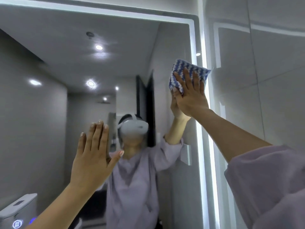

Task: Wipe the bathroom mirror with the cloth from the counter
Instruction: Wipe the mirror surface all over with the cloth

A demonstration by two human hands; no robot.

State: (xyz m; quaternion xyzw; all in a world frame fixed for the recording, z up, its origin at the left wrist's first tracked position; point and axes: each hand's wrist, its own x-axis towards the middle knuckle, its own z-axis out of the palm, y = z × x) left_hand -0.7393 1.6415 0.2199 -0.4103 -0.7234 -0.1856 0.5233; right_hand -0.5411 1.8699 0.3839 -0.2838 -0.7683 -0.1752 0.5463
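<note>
One flat right hand (189, 96) presses zigzag-ribbed cloth (182, 66).

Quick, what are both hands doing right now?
Left hand: open, fingers straight, holding nothing.
Right hand: open, flat, pressing the cloth on the mirror.

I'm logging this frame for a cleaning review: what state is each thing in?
blue-and-white cloth: spread flat against the mirror near its right edge.
right hand: open, fingers straight, pressing the cloth.
left hand: open, raised, holding nothing; contact with the glass unclear.
mirror: upright on the wall, edge light strip lit.
</note>
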